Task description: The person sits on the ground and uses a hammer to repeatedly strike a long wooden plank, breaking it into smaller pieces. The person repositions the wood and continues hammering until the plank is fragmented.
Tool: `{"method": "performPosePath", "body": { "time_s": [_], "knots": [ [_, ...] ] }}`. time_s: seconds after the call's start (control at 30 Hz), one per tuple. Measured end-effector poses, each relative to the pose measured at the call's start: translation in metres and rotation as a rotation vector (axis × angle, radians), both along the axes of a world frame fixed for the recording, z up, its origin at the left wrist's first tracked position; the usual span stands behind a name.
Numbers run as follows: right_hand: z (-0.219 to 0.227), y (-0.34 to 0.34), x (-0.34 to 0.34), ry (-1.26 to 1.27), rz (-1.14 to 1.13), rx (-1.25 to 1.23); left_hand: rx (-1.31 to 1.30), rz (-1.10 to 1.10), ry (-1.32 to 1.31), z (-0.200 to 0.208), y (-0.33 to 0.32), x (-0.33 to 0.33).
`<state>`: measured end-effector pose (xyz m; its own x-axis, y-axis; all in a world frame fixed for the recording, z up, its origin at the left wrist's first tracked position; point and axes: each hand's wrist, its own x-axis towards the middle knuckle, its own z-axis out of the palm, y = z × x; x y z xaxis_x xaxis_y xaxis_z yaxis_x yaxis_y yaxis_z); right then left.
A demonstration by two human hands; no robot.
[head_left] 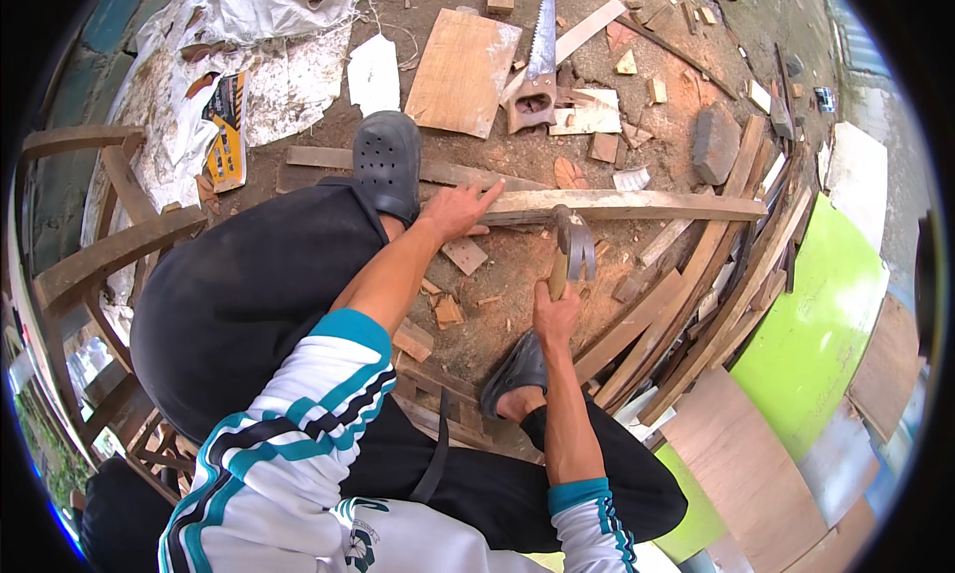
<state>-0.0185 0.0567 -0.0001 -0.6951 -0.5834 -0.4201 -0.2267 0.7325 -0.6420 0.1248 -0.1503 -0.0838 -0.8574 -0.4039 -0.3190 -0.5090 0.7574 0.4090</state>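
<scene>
My left hand [460,213] lies across the left end of a long pale wooden strip [647,206], its fingers along one side and the thumb by the other, gripping it. In my right hand [555,319] is a claw hammer [575,243], held by its wooden handle. The hammer's head is at the strip's near edge, overlapping it in view; whether it touches cannot be told. No nail can be made out. Behind the strip, a darker board [323,157] lies on the ground, running past my dark clog [387,160].
Beyond the strip lie a handsaw [540,66], a square board [465,71] and a grey stone block [715,143]. Long planks [731,265] and a green panel [811,324] line the right. A wooden chair frame [109,245] stands left, near white sacking [288,76]. Offcuts and sawdust cover the ground.
</scene>
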Motion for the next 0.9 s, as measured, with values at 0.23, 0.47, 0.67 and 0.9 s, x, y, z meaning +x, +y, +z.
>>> {"method": "performPosePath", "body": {
  "time_s": [0.23,0.47,0.67,0.9],
  "knots": [
    [-0.022,0.014,0.001,-0.107,0.059,0.248,-0.037,-0.021,0.039,-0.003,0.003,-0.007],
    [0.004,0.004,0.011,-0.008,-0.005,-0.016,-0.007,-0.033,-0.004,0.001,-0.002,-0.006],
    [-0.020,0.007,-0.005,0.007,0.096,0.340,0.039,-0.057,-0.028,0.000,0.005,-0.008],
    [0.005,0.002,0.009,0.034,0.043,-0.098,0.008,-0.039,-0.014,-0.003,0.005,-0.003]
  ]
}}
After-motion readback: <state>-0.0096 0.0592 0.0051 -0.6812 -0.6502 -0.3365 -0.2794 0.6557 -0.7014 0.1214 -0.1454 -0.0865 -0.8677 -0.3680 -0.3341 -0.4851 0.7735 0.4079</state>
